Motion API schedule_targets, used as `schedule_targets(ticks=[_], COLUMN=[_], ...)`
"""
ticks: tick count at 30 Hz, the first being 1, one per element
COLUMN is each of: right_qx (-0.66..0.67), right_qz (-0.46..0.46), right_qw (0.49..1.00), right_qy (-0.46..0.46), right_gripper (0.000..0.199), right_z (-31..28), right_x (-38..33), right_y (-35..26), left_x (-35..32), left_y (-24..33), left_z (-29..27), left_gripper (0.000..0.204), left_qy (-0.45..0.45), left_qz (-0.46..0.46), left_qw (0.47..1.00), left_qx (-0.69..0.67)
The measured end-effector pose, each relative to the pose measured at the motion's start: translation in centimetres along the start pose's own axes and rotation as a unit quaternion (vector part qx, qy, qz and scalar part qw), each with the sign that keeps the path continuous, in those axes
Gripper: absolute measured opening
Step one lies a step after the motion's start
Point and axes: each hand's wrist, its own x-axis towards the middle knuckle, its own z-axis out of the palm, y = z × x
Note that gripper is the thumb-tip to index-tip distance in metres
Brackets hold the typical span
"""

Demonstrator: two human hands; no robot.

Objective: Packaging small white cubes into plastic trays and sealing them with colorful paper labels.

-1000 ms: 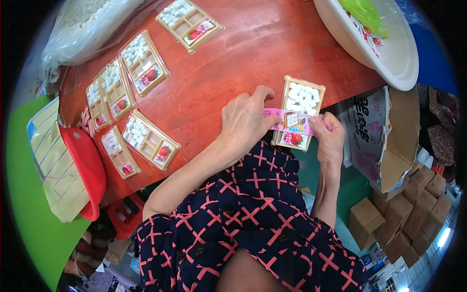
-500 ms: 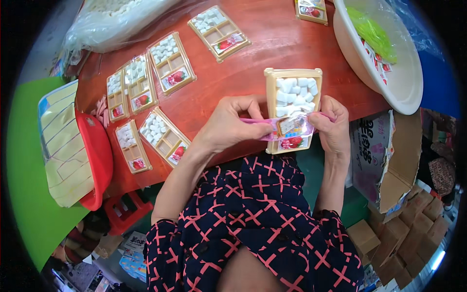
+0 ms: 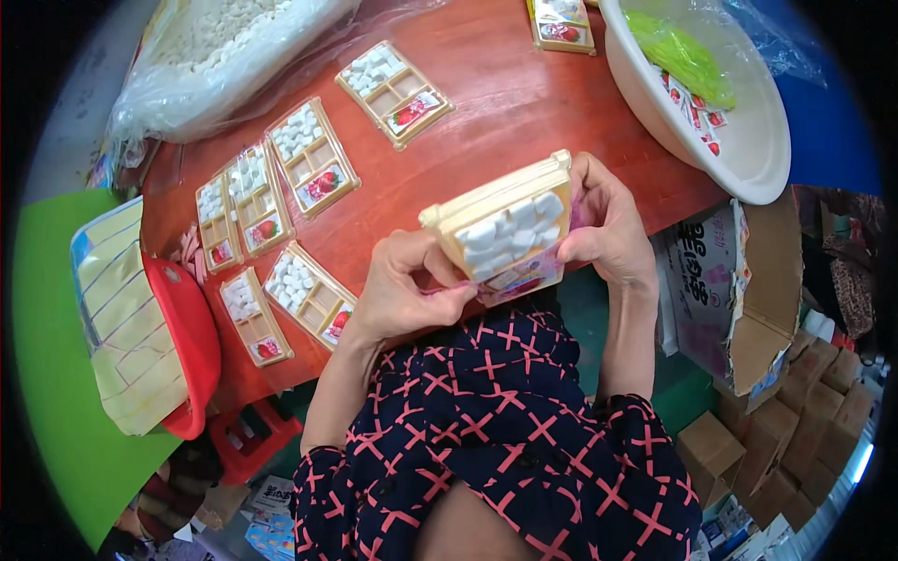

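The left hand (image 3: 407,285) pinches a pink band (image 3: 514,279) across a tilted compartmented tray (image 3: 500,197) that the right hand (image 3: 608,222) grips. More marshmallow-style trays (image 3: 301,171) lie leftward on the bench (image 3: 505,107).

The person wears a dark navy fabric garment (image 3: 552,425) printed all over with coral-pink crosses set at varying angles. Its loose short left sleeve (image 3: 320,488) and right sleeve (image 3: 645,458) share the print, dark round buttons sit on the front, and the neckline narrows to a point. Left hand (image 3: 398,288) and right hand (image 3: 613,226) are bare.
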Motion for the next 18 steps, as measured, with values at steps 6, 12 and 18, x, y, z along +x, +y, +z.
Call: schedule_targets(ticks=[6, 12, 18], right_qx=[-0.061, -0.234, -0.022], right_qz=[-0.091, -0.021, -0.067], right_qw=[0.990, 0.959, 0.990], right_qy=[0.094, 0.159, 0.120], right_gripper=[0.070, 0.034, 0.026], right_z=[1.4, 3.6, 1.7], right_x=[0.2, -1.4, -1.7], right_y=[0.0, 1.1, 4.0], left_x=[-0.1, 0.1, -0.2], left_y=[-0.1, -0.1, 0.4], left_z=[-0.5, 0.2, 1.4], left_gripper=[0.017, 0.013, 0.013], left_qy=[-0.014, 0.005, -0.016], left_qz=[0.074, 0.089, 0.110], left_qw=[0.991, 0.983, 0.975], left_qx=[0.109, 0.160, 0.194])
